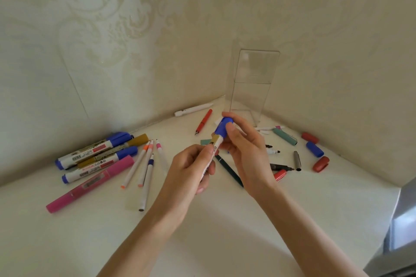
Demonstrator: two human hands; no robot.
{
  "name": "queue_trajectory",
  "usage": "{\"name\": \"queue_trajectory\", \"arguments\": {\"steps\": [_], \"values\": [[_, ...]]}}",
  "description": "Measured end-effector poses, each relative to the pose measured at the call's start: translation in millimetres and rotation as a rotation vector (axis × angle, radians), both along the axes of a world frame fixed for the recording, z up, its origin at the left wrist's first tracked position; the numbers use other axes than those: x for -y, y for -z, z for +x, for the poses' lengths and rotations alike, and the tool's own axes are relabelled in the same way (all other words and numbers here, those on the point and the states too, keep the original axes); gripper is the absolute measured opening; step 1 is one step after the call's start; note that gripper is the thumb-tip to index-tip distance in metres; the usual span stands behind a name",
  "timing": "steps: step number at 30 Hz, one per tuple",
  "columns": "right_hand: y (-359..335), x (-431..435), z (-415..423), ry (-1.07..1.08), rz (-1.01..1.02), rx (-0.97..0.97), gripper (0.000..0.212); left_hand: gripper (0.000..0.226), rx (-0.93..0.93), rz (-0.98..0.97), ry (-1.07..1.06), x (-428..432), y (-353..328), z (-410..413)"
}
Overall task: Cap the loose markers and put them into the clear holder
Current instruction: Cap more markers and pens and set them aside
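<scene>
Both forearms reach in from the lower edge of the frame. At the centre, above the counter (225,227), the left hand (193,168) grips the barrel of a white marker (215,145), fingers curled round it. The right hand (245,148) pinches the blue cap (221,129) on the marker's upper end; whether the cap is fully seated I cannot tell. I judge the marker light, stiff and smooth, so a hold at mid-barrel and on the cap's sides suits a straight push. Behind, at upper centre-right, stands the clear holder (252,83); it looks thin and light and may tip. At right lie a red cap (320,164) and an uncapped black marker (281,167).
</scene>
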State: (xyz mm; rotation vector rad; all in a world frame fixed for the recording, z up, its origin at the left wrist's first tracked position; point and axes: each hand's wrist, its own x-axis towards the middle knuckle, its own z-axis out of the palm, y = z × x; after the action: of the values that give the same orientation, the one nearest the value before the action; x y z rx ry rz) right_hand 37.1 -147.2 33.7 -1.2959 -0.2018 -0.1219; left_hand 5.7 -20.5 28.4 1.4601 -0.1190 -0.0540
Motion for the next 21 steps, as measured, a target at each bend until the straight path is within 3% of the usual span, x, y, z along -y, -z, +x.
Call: {"name": "queue_trajectory", "arguments": {"steps": [8,15,18,21], "values": [[2,-15,-8,0.164,-0.006,-0.012,0.028,0.02,0.115,0.133,-0.095,4,4,-8],[8,-25,-19,0.213,0.012,0.01,0.025,0.023,0.018,0.021,-0.083,1,2,-13],[12,-23,-16,0.121,-0.177,0.001,0.026,0.024,0.081,0.186,-0.099,-16,8,-15],[20,-17,-12,0.085,-0.466,-0.011,0.032,0.014,0.25,0.637,-0.181,-51,16,-9]]}}
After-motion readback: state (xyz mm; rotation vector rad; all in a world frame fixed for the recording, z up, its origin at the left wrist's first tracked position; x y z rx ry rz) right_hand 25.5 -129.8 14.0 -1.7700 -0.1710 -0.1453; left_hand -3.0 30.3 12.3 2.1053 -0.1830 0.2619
